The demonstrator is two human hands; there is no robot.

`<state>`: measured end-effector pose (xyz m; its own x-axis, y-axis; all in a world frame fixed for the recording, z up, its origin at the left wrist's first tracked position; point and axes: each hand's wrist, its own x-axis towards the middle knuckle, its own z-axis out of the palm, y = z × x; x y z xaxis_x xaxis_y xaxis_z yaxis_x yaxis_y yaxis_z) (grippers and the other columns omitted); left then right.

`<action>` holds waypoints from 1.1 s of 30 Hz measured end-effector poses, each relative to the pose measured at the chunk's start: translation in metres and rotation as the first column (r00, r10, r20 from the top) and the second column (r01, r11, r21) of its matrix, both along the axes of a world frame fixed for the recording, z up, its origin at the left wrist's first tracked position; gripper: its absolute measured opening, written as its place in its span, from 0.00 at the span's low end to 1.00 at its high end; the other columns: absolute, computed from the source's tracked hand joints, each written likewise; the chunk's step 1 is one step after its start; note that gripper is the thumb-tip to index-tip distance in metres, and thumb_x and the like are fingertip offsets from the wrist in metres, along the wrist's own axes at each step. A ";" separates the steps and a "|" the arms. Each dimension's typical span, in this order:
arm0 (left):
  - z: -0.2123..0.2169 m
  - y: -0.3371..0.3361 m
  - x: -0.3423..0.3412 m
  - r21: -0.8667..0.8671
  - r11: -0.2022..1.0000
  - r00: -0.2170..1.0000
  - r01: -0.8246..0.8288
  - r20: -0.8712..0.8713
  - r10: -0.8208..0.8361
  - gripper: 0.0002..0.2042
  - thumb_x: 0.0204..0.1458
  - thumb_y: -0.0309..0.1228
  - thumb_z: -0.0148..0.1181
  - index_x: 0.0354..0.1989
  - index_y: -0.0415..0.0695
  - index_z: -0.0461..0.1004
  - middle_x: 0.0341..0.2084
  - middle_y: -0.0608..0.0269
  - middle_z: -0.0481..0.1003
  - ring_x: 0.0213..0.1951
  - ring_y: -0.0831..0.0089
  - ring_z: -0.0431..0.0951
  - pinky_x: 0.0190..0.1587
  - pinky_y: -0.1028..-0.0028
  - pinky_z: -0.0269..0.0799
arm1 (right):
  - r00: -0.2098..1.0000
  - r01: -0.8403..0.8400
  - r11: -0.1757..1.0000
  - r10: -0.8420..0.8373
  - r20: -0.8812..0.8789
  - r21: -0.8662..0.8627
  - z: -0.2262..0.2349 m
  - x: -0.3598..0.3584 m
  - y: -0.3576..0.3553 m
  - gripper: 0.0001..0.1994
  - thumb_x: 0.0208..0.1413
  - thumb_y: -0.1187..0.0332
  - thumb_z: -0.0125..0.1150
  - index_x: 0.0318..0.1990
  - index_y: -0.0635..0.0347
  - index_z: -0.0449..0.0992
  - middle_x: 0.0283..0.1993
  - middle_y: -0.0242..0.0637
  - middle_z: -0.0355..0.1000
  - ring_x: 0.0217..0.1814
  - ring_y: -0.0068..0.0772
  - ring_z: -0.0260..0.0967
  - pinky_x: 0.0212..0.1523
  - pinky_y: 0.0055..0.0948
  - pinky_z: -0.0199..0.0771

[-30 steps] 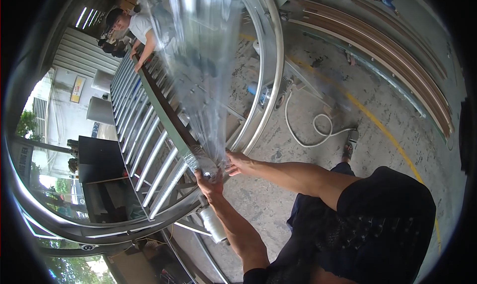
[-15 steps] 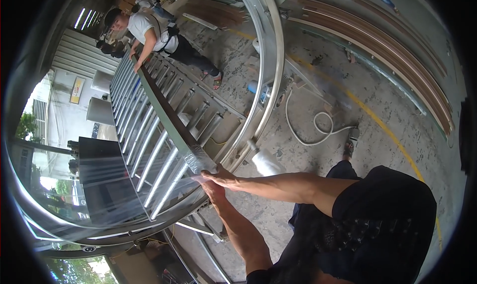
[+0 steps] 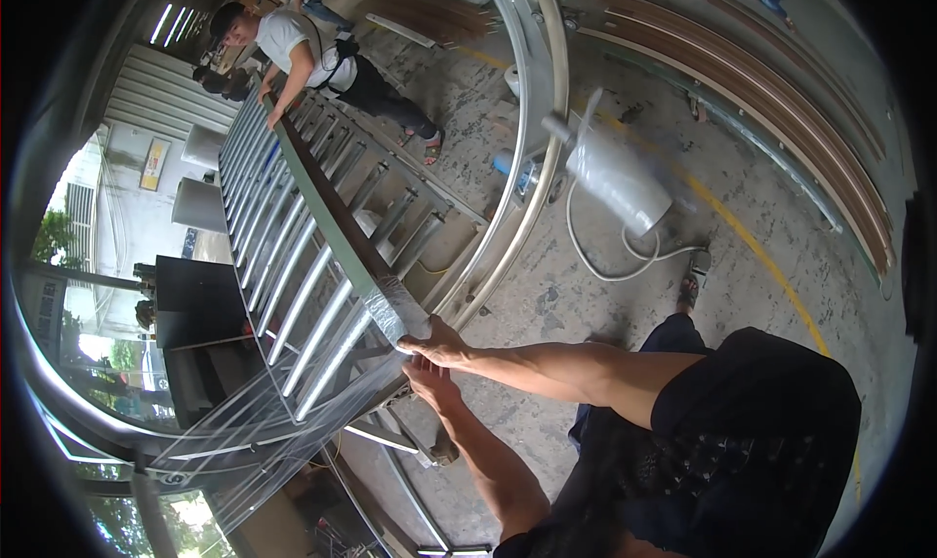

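Observation:
A long board (image 3: 322, 202), green on its side and brown on top, slants from the far left toward me. Clear plastic film wraps its near end. My right hand (image 3: 439, 345) is closed on that end. Just below it, my left hand (image 3: 435, 382) has its fingers curled up at the board's corner, where a stretched sheet of plastic film (image 3: 264, 441) meets them. Exactly how the fingers grip the film is partly hidden. On the far end of the board rest the hands of a co-worker (image 3: 293, 46) in a light shirt and dark cap.
Metal rollers (image 3: 293, 290) lie under the board. A large metal ring (image 3: 547, 99) surrounds it, with a blurred film roll (image 3: 625, 182) at its right side. A pale hose (image 3: 595, 265) coils on the floor near my foot. Long brown boards (image 3: 752, 90) are stacked at the right.
The film roll has swung up and to the right around the ring. The film sheet at the left has dropped lower. My left hand has shifted slightly right and down; my right hand stays at the board's end.

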<state>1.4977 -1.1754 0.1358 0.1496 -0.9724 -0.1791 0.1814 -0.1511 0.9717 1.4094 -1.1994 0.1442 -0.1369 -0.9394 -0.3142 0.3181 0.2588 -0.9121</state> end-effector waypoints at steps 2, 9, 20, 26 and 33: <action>0.010 0.021 -0.001 -0.025 0.974 0.934 -0.223 0.281 0.221 0.19 0.58 0.43 0.45 0.36 0.37 0.72 0.29 0.59 0.73 0.30 0.70 0.70 0.35 0.68 0.66 | 0.997 0.019 1.000 -0.019 -0.071 -0.001 0.001 -0.003 0.001 0.46 0.41 0.44 0.72 0.53 0.79 0.59 0.48 0.58 0.69 0.50 0.45 0.69 0.48 0.35 0.71; 0.083 0.011 -0.022 -0.626 0.771 0.644 -0.118 0.543 0.539 0.12 0.52 0.33 0.60 0.36 0.34 0.76 0.27 0.55 0.74 0.34 0.64 0.74 0.37 0.68 0.69 | 0.998 0.044 0.999 -0.045 -0.048 -0.017 0.021 -0.009 0.021 0.43 0.43 0.47 0.71 0.57 0.72 0.59 0.49 0.52 0.71 0.53 0.43 0.69 0.52 0.36 0.69; 0.045 -0.046 -0.008 -0.060 0.995 0.651 -0.082 0.753 0.100 0.32 0.43 0.50 0.64 0.42 0.27 0.72 0.34 0.45 0.76 0.35 0.55 0.75 0.44 0.61 0.68 | 0.947 -0.318 0.948 0.316 -0.050 -0.020 -0.031 -0.038 0.027 0.33 0.51 0.58 0.67 0.54 0.76 0.61 0.54 0.55 0.67 0.56 0.44 0.67 0.55 0.37 0.68; -0.007 -0.064 0.038 -0.101 0.995 0.935 0.005 0.354 0.032 0.24 0.51 0.48 0.61 0.30 0.31 0.73 0.22 0.62 0.70 0.25 0.72 0.64 0.28 0.66 0.61 | 0.933 -0.359 0.927 0.356 0.048 0.109 -0.050 -0.112 0.051 0.17 0.57 0.54 0.58 0.41 0.59 0.72 0.40 0.35 0.70 0.40 0.30 0.68 0.37 0.35 0.73; 0.027 -0.058 -0.012 -0.185 0.982 0.748 -0.033 0.647 0.147 0.25 0.45 0.46 0.59 0.30 0.29 0.72 0.20 0.51 0.72 0.25 0.60 0.69 0.32 0.59 0.66 | 0.933 -0.353 0.930 0.341 0.116 0.100 -0.056 -0.171 0.041 0.14 0.60 0.54 0.55 0.46 0.51 0.72 0.38 0.26 0.73 0.37 0.23 0.68 0.35 0.28 0.70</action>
